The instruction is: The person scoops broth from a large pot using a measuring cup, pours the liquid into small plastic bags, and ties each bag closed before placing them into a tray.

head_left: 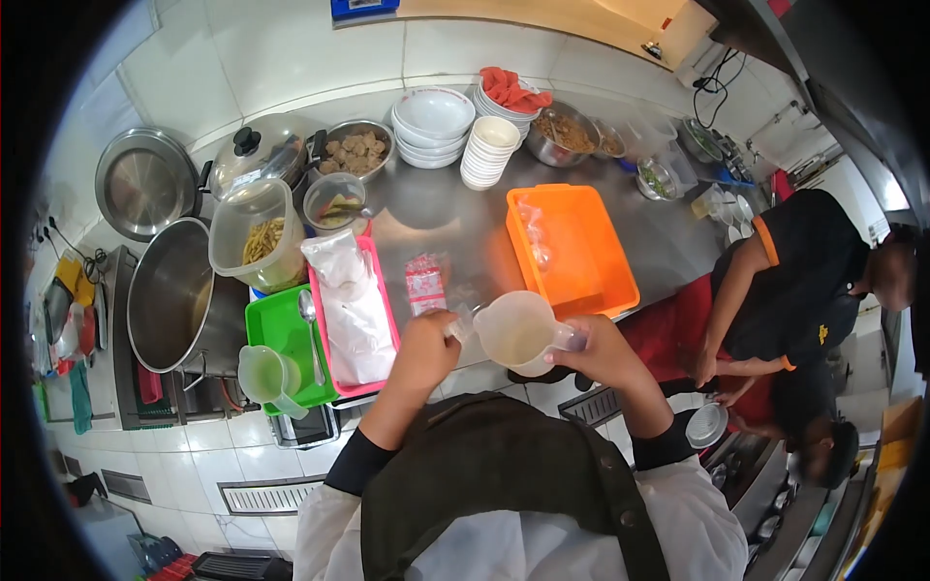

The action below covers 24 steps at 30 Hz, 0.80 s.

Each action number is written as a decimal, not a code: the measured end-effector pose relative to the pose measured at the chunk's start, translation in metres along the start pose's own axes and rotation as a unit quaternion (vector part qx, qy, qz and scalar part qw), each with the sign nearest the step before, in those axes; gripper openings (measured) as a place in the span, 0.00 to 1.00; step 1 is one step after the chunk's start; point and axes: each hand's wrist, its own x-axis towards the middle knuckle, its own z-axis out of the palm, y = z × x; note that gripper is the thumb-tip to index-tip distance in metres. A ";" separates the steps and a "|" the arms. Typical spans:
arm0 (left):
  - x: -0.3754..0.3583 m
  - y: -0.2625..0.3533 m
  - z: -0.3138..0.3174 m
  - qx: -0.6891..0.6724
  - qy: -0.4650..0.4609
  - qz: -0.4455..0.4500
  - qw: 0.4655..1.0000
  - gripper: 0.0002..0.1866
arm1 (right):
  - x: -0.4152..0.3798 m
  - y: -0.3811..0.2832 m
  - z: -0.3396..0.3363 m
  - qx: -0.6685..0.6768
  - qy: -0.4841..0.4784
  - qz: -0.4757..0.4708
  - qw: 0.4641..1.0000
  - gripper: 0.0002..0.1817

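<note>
My right hand (603, 356) is closed round the handle of a translucent plastic measuring jug (513, 334), held in front of my apron at the counter's near edge. Some pale liquid seems to lie in it. Beside the jug's left rim, my left hand (428, 351) pinches a clear plastic bag (463, 323). Just beyond that hand lies a red-and-white printed packet (424, 283). Past the jug, an orange tub (593, 254) holds a few clear, filled-looking bags along its left side. To the left, a pink tray (386, 320) carries white plastic bags (354, 324).
A green tray (266, 318) holds a spoon (312, 329) and a second jug (266, 376). Further left stands a large steel pot (167, 300). Bowls (431, 121), stacked cups (489, 150) and food containers line the wall. Two people (804, 271) stand at the right.
</note>
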 end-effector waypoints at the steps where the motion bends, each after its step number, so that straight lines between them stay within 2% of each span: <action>1: 0.002 -0.001 -0.003 0.000 -0.003 -0.019 1.000 0.18 | 0.001 0.003 -0.001 0.019 0.001 0.000 1.000 0.16; 4: 0.008 -0.012 -0.010 -0.026 -0.003 -0.038 0.999 0.17 | 0.004 0.004 -0.001 0.149 0.012 -0.039 0.988 0.13; 5: 0.010 -0.008 -0.015 -0.043 -0.008 -0.049 0.998 0.14 | 0.003 -0.009 -0.006 0.132 0.007 -0.026 0.991 0.12; 8: 0.015 -0.028 -0.007 -0.012 -0.015 -0.030 0.999 0.16 | 0.014 -0.038 -0.007 0.200 -0.015 -0.089 0.976 0.13; 10: 0.015 -0.051 0.018 -0.021 -0.009 -0.025 0.999 0.17 | 0.026 -0.070 -0.004 0.197 -0.046 -0.135 0.970 0.16; 13: 0.011 -0.018 0.007 -0.082 0.110 0.109 0.984 0.20 | 0.060 -0.111 0.020 0.220 -0.136 -0.173 0.950 0.17; 14: 0.004 -0.003 -0.002 -0.064 0.148 0.117 0.980 0.21 | 0.070 -0.128 0.034 0.223 -0.161 -0.174 0.945 0.16; 17: -0.004 -0.018 0.015 -0.116 0.015 -0.019 0.993 0.21 | 0.110 -0.154 0.084 0.195 -0.224 -0.171 0.939 0.16; 19: -0.002 -0.025 0.022 -0.055 -0.051 -0.036 0.997 0.25 | 0.147 -0.156 0.129 0.175 -0.274 -0.130 0.937 0.20; 21: -0.004 -0.020 0.013 -0.082 -0.053 -0.015 0.995 0.24 | 0.189 -0.152 0.177 0.100 -0.307 -0.218 0.921 0.21; 24: -0.012 -0.025 0.019 -0.101 -0.045 -0.029 0.993 0.21 | 0.232 -0.138 0.245 0.125 -0.342 -0.220 0.905 0.22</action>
